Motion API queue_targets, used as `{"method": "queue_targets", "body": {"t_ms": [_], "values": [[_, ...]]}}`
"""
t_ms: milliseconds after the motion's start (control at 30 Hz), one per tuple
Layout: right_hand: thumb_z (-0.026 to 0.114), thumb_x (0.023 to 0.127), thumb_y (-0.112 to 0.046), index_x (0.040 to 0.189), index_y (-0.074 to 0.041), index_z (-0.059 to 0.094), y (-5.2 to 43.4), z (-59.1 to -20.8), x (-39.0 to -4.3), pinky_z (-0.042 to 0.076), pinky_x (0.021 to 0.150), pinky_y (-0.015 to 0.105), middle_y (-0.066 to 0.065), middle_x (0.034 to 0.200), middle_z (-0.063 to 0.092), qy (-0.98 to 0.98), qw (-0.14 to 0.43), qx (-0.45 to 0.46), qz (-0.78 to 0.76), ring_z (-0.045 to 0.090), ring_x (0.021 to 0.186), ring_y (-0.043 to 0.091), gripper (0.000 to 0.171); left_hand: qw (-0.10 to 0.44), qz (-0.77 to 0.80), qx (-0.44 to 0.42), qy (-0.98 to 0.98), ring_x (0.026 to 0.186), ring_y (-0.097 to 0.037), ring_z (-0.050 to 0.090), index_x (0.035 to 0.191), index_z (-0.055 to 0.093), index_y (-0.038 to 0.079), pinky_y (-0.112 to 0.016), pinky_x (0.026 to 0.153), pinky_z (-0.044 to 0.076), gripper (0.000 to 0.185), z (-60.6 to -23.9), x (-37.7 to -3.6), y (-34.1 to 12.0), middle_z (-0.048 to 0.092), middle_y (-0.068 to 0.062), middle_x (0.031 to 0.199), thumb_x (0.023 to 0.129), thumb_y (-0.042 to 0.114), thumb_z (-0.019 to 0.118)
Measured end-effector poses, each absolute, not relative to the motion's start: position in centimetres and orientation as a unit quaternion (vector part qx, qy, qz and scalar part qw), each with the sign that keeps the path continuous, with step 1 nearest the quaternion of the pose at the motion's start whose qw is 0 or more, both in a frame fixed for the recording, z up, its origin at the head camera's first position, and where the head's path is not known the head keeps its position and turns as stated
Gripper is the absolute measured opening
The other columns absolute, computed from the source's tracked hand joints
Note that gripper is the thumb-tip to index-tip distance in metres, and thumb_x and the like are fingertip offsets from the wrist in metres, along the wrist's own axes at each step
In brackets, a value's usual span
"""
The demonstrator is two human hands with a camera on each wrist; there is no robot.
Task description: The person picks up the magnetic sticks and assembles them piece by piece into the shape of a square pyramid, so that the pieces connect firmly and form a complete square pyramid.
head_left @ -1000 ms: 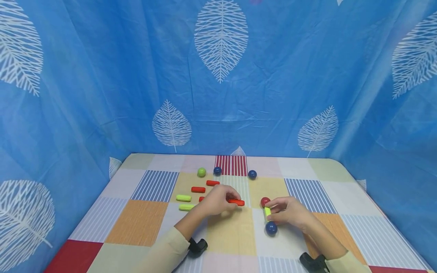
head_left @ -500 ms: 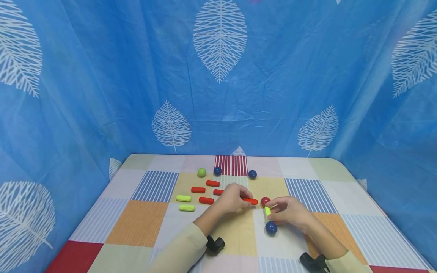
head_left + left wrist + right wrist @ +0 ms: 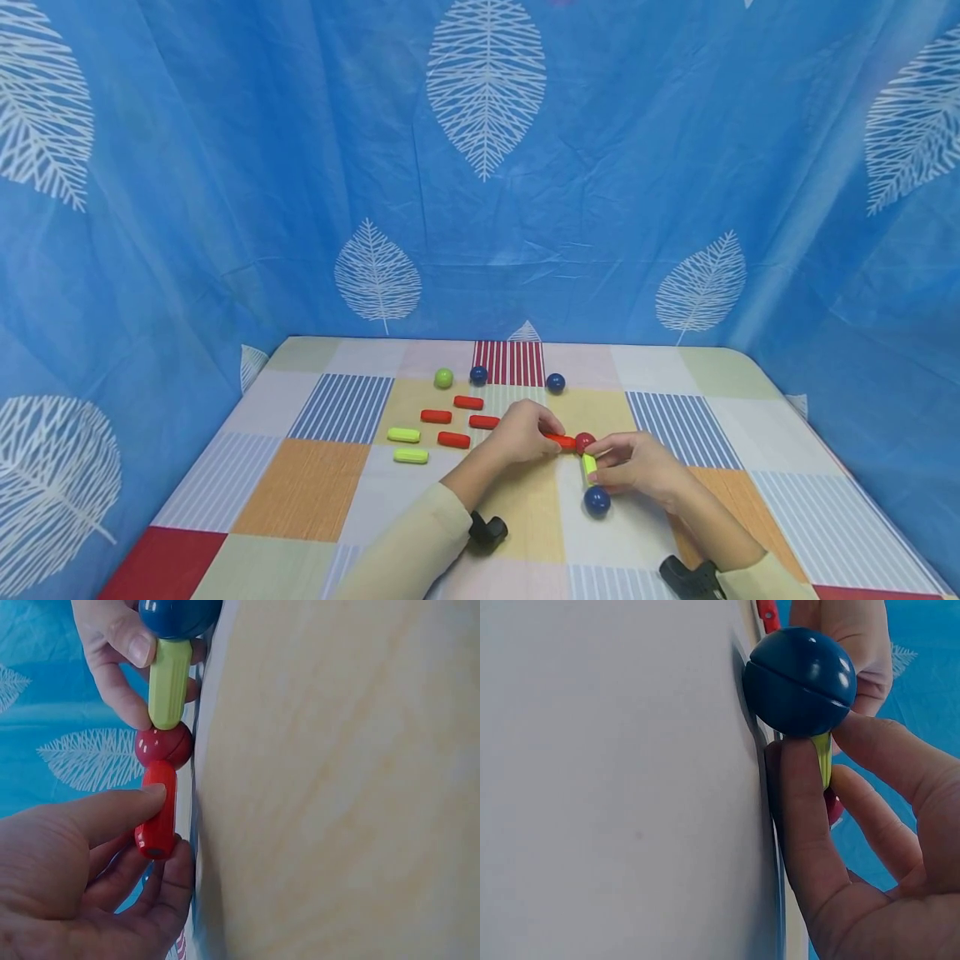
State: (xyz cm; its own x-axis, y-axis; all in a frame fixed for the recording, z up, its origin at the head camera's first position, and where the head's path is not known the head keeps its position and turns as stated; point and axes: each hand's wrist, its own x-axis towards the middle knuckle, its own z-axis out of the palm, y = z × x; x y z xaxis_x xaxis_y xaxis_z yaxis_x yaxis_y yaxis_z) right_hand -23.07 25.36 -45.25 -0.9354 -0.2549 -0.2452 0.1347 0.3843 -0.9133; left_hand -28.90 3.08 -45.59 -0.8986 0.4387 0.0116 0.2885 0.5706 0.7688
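Observation:
My left hand [image 3: 527, 433] pinches a red rod [image 3: 159, 810] between thumb and fingers. One end of that rod meets a red ball [image 3: 165, 745]. A yellow-green rod [image 3: 170, 684] runs from the red ball to a dark blue ball [image 3: 597, 502], forming a chain close over the tablecloth. My right hand [image 3: 637, 468] grips the yellow-green rod, its fingers bent around it between the two balls. In the right wrist view the blue ball [image 3: 800, 681] covers most of that rod, and the red ball [image 3: 832, 808] shows partly behind the fingers.
Several loose red rods [image 3: 453, 439] and two yellow-green rods [image 3: 403, 435] lie left of my left hand. Farther back sit a green ball [image 3: 443, 378] and two blue balls [image 3: 555, 383]. A blue curtain [image 3: 480, 250] hangs behind the patchwork tablecloth [image 3: 300, 492].
My left hand has moved right with the red rod, bringing its end up to the red ball. The right hand has stayed in place on the yellow-green rod.

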Motion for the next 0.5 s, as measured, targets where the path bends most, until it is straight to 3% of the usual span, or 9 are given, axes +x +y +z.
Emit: {"method": "queue_targets", "body": {"t_ms": [300,500], "values": [[0.088,0.078,-0.009,0.121,0.005,0.069,25.4,-45.2,-23.0,0.064,0.077,0.039,0.011,0.096,0.068,0.81,0.177,-0.039,-0.558,0.071,0.081,0.021,0.049,0.114,0.413,0.21,0.879,0.077,-0.008,0.06,0.092,0.08,0.013,-0.021,0.073,0.052,0.014,-45.3,-29.2,3.2,0.072,0.005,0.083,0.081,0.004,0.084],[0.086,0.079,-0.007,0.124,0.007,0.067,25.2,-45.2,-23.0,0.064,0.077,0.038,0.013,0.099,0.066,0.805,0.176,-0.032,-0.566,0.072,0.081,0.021,0.05,0.108,0.421,0.22,0.873,0.081,-0.007,0.062,0.099,0.079,0.011,-0.02,0.075,0.053,0.013,-45.0,-30.7,2.7,0.073,0.005,0.088,0.087,0.014,0.082]]}}
